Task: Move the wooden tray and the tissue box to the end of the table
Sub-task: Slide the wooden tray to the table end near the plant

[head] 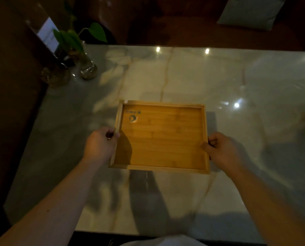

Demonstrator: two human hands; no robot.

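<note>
tray step in hand: left hand [100,144] and right hand [220,150] each clamp a side rim of the empty wooden tray [161,137] between them, over the marble worktop [183,77]. next, carry it endward; tissue box unseen.

Mount: head-worn, single wide-angle view
Facing: forward and steeply down over table [183,77]
Range: close, at arm's reach
Frame: near table edge at bottom, far edge near top
</note>
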